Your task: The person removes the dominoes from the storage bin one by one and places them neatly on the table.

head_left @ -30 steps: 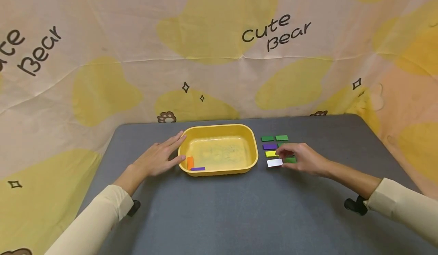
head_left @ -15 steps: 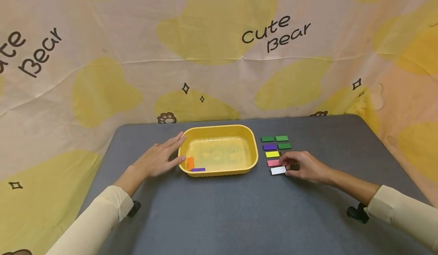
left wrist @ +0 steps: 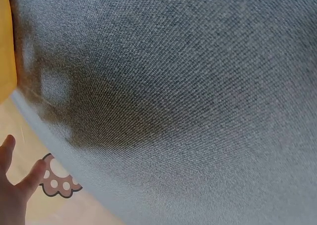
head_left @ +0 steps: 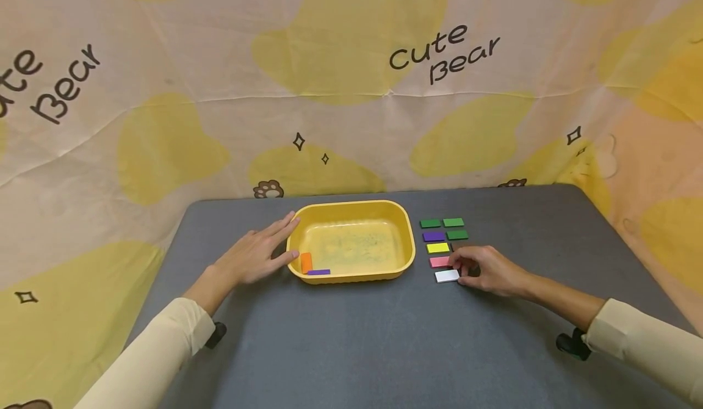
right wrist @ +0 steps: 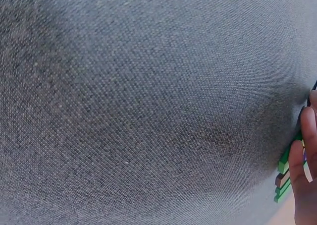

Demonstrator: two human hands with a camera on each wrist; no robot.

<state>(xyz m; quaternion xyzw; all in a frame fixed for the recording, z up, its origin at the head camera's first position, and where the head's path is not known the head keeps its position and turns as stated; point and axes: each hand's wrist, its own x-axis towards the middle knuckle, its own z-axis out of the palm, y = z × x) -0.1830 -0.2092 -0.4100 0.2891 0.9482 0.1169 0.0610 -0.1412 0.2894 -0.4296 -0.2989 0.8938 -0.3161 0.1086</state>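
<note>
My right hand [head_left: 490, 270] pinches the right end of a white domino-like block [head_left: 447, 276], which lies at the near end of a double row of similar flat blocks. Just beyond it is a pink block [head_left: 439, 262], partly covered by the fingers. A yellow plastic tub [head_left: 351, 276] stands left of the rows. My left hand [head_left: 249, 255] touches the tub's left rim with straight, spread fingers. Inside the tub, an orange block [head_left: 306, 262] and a purple block [head_left: 318, 272] sit in the near left corner.
Beyond the pink block lie a yellow block [head_left: 437, 248], a purple block [head_left: 434, 237] and several green blocks [head_left: 457, 235]. A brown block [right wrist: 282, 179] shows in the right wrist view. Patterned cloth [head_left: 351, 122] hangs behind the grey table [head_left: 351, 348].
My right hand has moved toward the table's near side with the white block and lowered it before the pink block, which now shows. My left hand has stayed at the tub.
</note>
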